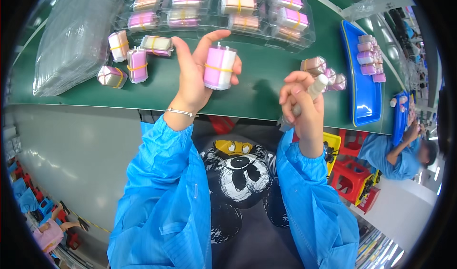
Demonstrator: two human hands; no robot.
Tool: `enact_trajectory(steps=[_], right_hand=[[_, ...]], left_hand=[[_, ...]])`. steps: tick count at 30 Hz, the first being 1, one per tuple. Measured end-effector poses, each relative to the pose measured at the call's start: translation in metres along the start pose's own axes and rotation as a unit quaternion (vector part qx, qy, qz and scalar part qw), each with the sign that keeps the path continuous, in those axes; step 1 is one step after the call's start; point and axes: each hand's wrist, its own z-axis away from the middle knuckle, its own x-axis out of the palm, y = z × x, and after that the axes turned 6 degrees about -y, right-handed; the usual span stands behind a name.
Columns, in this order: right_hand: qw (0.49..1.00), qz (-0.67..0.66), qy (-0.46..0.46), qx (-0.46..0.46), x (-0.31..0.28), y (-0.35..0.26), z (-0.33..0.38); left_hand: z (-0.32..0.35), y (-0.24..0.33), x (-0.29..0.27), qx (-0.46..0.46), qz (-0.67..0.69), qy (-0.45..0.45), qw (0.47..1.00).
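Note:
My left hand, palm up above the green table, holds a pink-and-white banded bundle. A yellow rubber band circles its middle, and two small pins stick up from its top. Closed around a pale cylindrical tube with a white end is my right hand; the fingers cover most of the tube, and its kind is unclear. To the left of my left hand several similar bundles lie on the table. Just beyond my right hand sit a few more bundles.
Clear plastic trays filled with banded bundles stand at the far side. Stacked clear trays are at the left. A blue tray with bundles lies right. Red stools and a seated person in blue are beyond the table's right end.

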Motion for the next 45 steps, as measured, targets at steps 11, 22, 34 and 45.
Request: enact_trajectory(steps=[11, 22, 34, 45], right_hand=[[0.995, 0.041, -0.026, 0.090, 0.017, 0.001, -0.007], [0.991, 0.084, -0.081, 0.064, 0.041, -0.017, -0.039], [0.985, 0.138, -0.050, 0.086, 0.017, -0.021, -0.024], [0.878, 0.459, 0.082, -0.110, -0.031, -0.018, 0.007]], left_hand=[[0.001, -0.002, -0.003, -0.026, 0.122, -0.029, 0.992], [0.004, -0.007, 0.008, 0.004, -0.064, -0.040, 0.997], [0.034, 0.017, 0.001, 0.292, -0.483, 0.096, 0.820], [0.065, 0.036, -0.054, 0.175, -0.766, 0.286, 0.548]])
